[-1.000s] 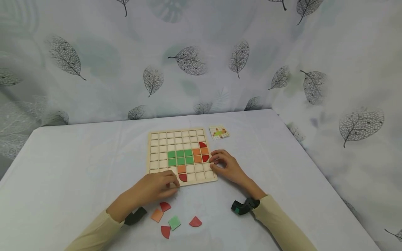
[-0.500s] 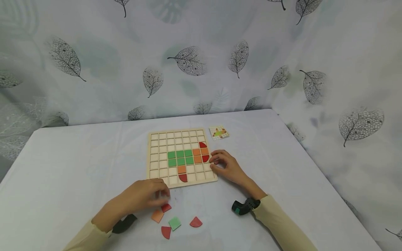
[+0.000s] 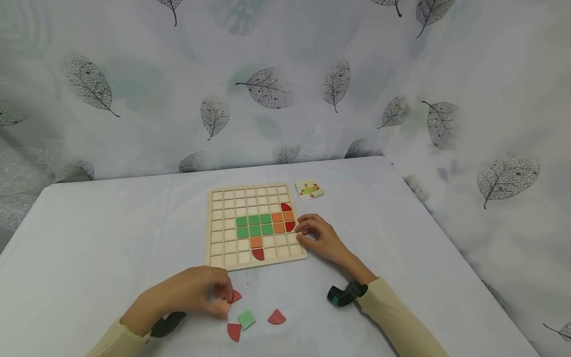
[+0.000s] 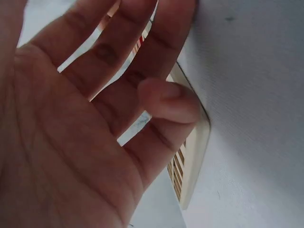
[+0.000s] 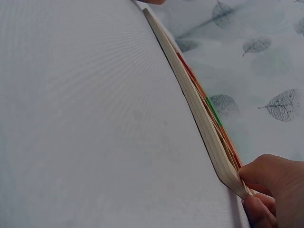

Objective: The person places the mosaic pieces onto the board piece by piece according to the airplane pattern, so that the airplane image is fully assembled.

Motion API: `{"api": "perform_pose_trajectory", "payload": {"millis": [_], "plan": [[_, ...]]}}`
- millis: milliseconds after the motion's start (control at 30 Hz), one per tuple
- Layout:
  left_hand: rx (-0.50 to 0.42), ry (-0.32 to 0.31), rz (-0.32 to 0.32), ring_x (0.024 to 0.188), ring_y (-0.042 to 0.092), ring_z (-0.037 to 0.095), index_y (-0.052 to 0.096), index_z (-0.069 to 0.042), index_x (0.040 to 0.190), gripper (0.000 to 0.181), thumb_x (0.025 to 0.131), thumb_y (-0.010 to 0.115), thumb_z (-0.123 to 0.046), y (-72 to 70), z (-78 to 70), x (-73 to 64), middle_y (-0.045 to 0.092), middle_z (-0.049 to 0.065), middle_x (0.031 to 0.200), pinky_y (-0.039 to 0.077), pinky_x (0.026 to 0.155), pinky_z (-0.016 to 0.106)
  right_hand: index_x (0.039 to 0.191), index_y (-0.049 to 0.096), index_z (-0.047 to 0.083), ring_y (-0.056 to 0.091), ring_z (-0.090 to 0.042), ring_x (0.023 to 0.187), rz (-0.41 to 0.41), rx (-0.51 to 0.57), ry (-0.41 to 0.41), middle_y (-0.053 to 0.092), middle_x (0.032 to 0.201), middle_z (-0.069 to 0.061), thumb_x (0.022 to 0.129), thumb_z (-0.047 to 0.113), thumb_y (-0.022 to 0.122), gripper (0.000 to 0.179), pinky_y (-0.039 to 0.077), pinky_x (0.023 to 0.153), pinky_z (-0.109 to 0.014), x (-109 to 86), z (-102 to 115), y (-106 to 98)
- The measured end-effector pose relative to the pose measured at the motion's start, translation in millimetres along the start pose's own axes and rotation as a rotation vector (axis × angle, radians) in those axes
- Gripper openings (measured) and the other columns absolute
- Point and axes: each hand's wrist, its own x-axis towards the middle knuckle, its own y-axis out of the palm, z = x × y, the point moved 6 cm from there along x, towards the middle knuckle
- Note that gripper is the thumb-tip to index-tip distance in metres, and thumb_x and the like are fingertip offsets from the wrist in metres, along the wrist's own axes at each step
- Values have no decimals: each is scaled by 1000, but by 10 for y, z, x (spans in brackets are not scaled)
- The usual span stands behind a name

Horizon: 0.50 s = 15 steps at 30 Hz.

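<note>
Though unclear, L grip (image 3: 196, 290) prob. loose nr orange tile (image 3: 225, 305); R grip (image 3: 321, 240) pinching board (image 3: 242, 244).

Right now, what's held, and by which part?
Right hand: the board, by its right edge. Left hand: no grip visible; it's at the loose orange square.

the left hand (image 3: 196, 291) has drawn back from the near edge of the board (image 3: 209, 223) towards the near edge of the table (image 3: 111, 238). a second ago its fingertips were beside the red piece (image 3: 258, 254) in the board's near row; now thumb and fingers are at the loose orange square (image 3: 224, 305), partly hiding it and the tip of the loose red quarter-round (image 3: 237, 296). cells by the board's near left corner have come into sight.
</note>
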Motion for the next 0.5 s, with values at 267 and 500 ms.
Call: {"api": "perform_pose_trajectory", "payload": {"millis": [267,500], "plan": [[-27,86,55,81,51,-3,66,-29,90,29,70,87,-24,39,39,-51,57,-20,85,45,72,18,101,65,-11,59,-37,102,1,-5,10,54,123,-28,86,-7,67,15,49,90,-46,8,-8,4],[-124,94,100,83,52,1,64,-21,97,35,71,86,-13,17,102,-67,59,-15,90,47,75,20,101,65,-10,59,-36,101,-3,-8,18,55,123,-27,86,-7,67,15,49,90,-44,-3,-14,5]]}}
